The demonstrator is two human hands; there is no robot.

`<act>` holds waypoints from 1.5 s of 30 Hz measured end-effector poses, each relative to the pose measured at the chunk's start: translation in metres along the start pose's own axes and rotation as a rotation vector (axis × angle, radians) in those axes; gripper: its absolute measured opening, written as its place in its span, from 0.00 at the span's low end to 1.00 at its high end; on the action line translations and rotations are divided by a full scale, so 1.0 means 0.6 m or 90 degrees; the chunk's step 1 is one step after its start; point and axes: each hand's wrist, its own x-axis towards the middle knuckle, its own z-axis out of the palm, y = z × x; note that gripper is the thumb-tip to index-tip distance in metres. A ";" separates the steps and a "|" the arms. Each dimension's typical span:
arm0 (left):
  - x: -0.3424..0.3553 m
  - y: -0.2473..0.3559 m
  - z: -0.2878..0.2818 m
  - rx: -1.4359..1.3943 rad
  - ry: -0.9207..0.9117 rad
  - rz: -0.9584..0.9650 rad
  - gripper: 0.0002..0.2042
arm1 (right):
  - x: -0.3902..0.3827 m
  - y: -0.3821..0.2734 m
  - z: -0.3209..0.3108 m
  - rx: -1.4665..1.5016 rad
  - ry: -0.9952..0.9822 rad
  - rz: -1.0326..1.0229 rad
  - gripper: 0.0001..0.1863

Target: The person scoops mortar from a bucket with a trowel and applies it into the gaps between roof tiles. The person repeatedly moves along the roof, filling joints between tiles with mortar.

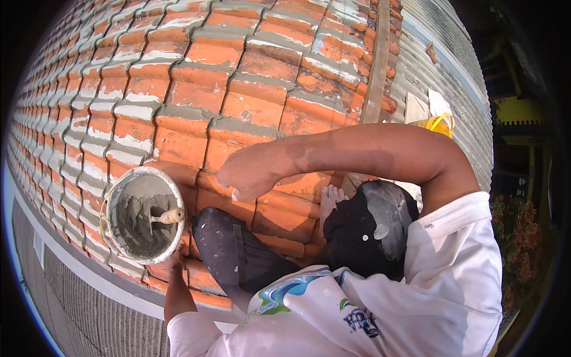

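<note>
My right arm reaches across the orange roof tiles (250,104). My right hand (247,172) is low over the tiles right of the bucket, fingers curled down; whatever they might hold is hidden. A white bucket (175,237) of grey mortar (135,229) stands at left, a trowel (169,216) lying in it with its light handle toward me. My left hand (177,256) is at the bucket's lower right edge, its fingers too shaded and hidden to read. Grey mortar lines and white patches mark many tile edges.
My knees and bare foot (330,202) are on the tiles. A wooden board (377,65) runs along their right side, beside corrugated sheeting (434,71) and a yellow bucket (437,125). A roof edge (77,271) with lower corrugated roofing lies lower left; plants (517,238) show far right.
</note>
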 end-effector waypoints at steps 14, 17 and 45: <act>-0.183 0.121 -0.048 0.173 0.127 -0.054 0.57 | -0.845 0.376 0.320 -0.003 0.691 1.344 0.19; -0.178 0.116 -0.074 0.246 0.088 0.014 0.55 | -0.896 0.420 0.357 0.047 0.514 1.455 0.19; -0.384 0.682 -0.118 -0.046 0.173 0.498 0.53 | -0.924 0.418 0.355 -0.152 0.401 1.192 0.17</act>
